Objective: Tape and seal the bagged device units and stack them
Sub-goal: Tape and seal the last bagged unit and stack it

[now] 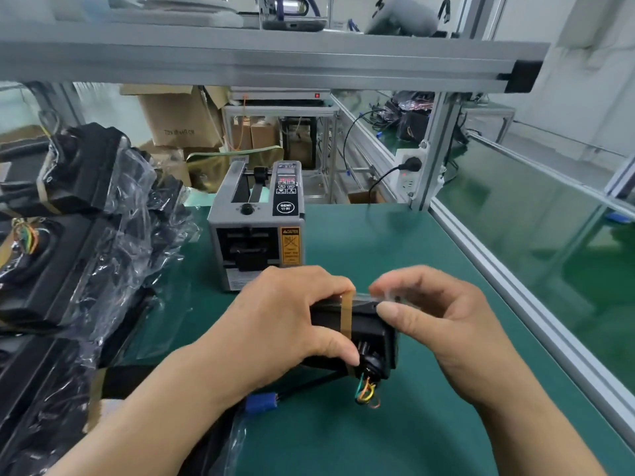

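Head view: your left hand (288, 321) grips bagged device unit (371, 334), fingers (330, 285) curled over top, mid-counter (395, 252), just before tape dispenser (256, 228). Your right hand (443, 324) pinches loose bag flap (381, 295) at unit's end. One tape strip (346, 314) already on. Step: sealing. Next, likely: fold flap flat, tape it, add to stack (68, 235) at left.

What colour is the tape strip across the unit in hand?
Tan-brown: the tape strip stands out on the black bagged unit; head view.
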`<state>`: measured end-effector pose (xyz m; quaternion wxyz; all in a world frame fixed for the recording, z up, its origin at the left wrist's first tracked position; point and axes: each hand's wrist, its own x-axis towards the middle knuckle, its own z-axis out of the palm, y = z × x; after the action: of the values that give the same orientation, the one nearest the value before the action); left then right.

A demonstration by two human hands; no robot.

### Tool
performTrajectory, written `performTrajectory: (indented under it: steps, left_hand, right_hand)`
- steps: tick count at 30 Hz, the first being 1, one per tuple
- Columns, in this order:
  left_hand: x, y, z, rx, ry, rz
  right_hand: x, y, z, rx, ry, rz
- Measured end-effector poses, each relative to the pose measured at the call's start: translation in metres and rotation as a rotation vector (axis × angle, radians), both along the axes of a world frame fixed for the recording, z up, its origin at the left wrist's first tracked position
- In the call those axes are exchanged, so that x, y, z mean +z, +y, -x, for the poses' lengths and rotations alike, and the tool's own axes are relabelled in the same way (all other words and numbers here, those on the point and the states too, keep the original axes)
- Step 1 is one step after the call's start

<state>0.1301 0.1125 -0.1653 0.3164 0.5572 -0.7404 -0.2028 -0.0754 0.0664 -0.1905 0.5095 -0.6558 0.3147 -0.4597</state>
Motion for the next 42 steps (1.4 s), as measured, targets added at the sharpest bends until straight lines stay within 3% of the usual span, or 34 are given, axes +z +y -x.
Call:
performTrajectory:
  steps: [3,6,9,11,13,15,19,22,26,33,42]
  left_hand:
    - [-0.006,-0.002,0.008,-0.066,-0.111,0.018]
    - [-0.011,-0.004,0.015,-0.131,-0.239,0.084]
    - [-0.016,-0.006,0.014,-0.101,-0.371,0.156]
    - [-0.02,-0.003,0.009,-0.046,-0.315,0.216]
    - [-0.026,0.003,0.003,0.033,-0.216,0.275]
    - [-0.027,0.007,-0.003,0.176,0.061,0.243]
    - [-0.023,-0.022,-0.043,0.752,0.943,-0.123]
    - [-0.027,-0.048,-0.071,0.857,1.282,-0.445]
    - [-0.033,-0.065,-0.075,0.823,1.325,-0.565]
    - [-0.027,-0.078,-0.066,0.854,1.366,-0.584]
    - [-0.033,-0.093,-0.053,1.014,1.482,-0.362]
  right_hand:
    - [-0.015,0.001,0.002,-0.162,0.003,-0.035]
    - [-0.04,0.01,-0.001,-0.296,-0.18,-0.163]
    - [-0.057,0.019,-0.003,-0.224,-0.373,-0.212]
    - [-0.056,0.023,0.002,-0.075,-0.351,-0.194]
    - [-0.054,0.022,0.008,-0.004,-0.263,-0.203]
    - [-0.05,0.023,0.011,-0.009,-0.215,-0.199]
    - [-0.044,0.032,0.004,-0.045,-0.19,-0.138]
    - [-0.045,0.038,0.0,-0.079,-0.114,-0.086]
    - [-0.049,0.042,-0.003,-0.142,-0.099,-0.025]
    - [-0.046,0.043,-0.005,-0.122,-0.08,0.023]
    - [-0.047,0.046,-0.008,-0.114,-0.112,0.018]
